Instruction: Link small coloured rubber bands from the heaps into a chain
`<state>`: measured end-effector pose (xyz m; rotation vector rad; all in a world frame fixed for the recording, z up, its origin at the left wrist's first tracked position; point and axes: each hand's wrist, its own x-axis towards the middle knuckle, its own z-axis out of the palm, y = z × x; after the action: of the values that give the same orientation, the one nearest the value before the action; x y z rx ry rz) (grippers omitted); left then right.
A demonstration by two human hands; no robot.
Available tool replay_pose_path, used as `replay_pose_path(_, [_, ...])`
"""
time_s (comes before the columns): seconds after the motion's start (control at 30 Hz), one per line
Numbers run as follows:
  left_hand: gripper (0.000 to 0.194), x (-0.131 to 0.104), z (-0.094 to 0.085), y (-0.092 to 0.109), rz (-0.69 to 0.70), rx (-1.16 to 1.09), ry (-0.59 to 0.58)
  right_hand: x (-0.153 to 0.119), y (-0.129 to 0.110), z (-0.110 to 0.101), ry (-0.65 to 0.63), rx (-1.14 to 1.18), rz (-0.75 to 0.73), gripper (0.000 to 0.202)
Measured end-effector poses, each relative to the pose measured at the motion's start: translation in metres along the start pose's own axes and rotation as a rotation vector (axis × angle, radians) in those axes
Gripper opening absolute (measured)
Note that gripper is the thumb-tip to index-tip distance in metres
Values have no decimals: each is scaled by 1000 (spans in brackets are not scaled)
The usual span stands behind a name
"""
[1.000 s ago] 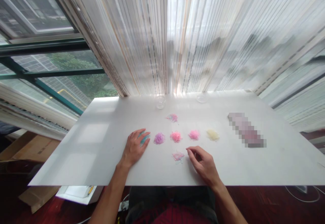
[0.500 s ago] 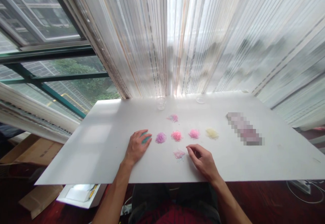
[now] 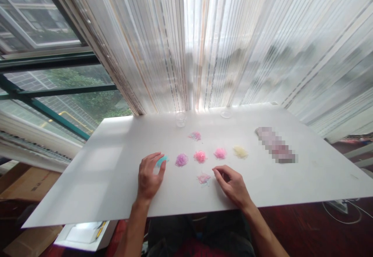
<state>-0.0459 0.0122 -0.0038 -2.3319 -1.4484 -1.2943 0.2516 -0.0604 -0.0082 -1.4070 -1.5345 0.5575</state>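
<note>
My left hand [image 3: 150, 177] is cupped beside a turquoise pile [image 3: 162, 160] of what look like small rubber bands, thumb and fingers apart around its near side. To the right runs a row of similar piles: purple [image 3: 182, 160], coral pink [image 3: 200, 156], light pink [image 3: 220, 153] and pale yellow [image 3: 240, 152]. Mixed-colour bands form one pile [image 3: 195, 136] behind the row and another pile [image 3: 203, 178] in front. Just right of that front pile, my right hand [image 3: 230, 183] rests with fingers curled and fingertips pinched together. Anything between those tips is too small to make out.
A clear round container [image 3: 181, 120] and a clear lid [image 3: 225, 114] stand at the back of the white table [image 3: 110, 179]. On the right lies a pixelated long object [image 3: 276, 145]. Striped curtains [image 3: 163, 47] hang along the far edge; cardboard boxes [image 3: 32, 183] sit at left.
My left hand has drawn back from over the turquoise pile, its thumb now apart, and more of the pile shows. The view has shifted slightly; my right hand stays by the front pile.
</note>
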Motion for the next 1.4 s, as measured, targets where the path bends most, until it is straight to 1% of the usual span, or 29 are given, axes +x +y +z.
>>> replay_pose_path(0.03, [18, -3, -2, 13, -9, -38, 48, 0, 0, 0, -13, -1, -14, 19])
replay_pose_path(0.07, [17, -6, -3, 27, -2, -93, 50, 0, -1, 0, -28, -6, -36, 18])
replay_pose_path(0.13, [16, -13, 2, 55, 19, -212, -70, -1, -1, 1, -64, -37, -97, 16])
replay_pose_path(0.2, [18, -18, 11, 76, 37, -266, -194, -1, 0, 2, -93, -86, -165, 15])
replay_pose_path(0.23, [17, -20, 17, 83, 38, -265, -239, -2, 0, 3, -103, -109, -189, 15])
replay_pose_path(0.3, [19, -23, 29, 91, 28, -245, -295, -4, 2, 4, -116, -147, -221, 15])
replay_pose_path(0.37, [21, -24, 37, 91, 20, -218, -320, -6, 3, 5, -126, -177, -239, 15])
replay_pose_path(0.47, [21, -27, 41, 88, 34, -206, -337, -7, 4, 7, -138, -229, -267, 16])
replay_pose_path(0.67, [17, -31, 40, 86, 42, -230, -354, -6, 7, 9, -141, -268, -296, 6])
replay_pose_path(0.8, [13, -30, 40, 87, 26, -242, -382, -5, 7, 8, -135, -256, -304, 8])
replay_pose_path(0.9, [13, -30, 40, 87, 18, -246, -385, -4, 6, 6, -137, -232, -281, 9])
replay_pose_path(1.17, [11, -30, 38, 87, 26, -274, -344, -4, 1, 5, -119, -182, -229, 10])
replay_pose_path(1.3, [13, -30, 36, 87, 36, -283, -369, -4, 0, 5, -112, -186, -213, 10])
replay_pose_path(1.4, [22, -30, 35, 88, 37, -268, -392, -5, 1, 6, -99, -182, -205, 11])
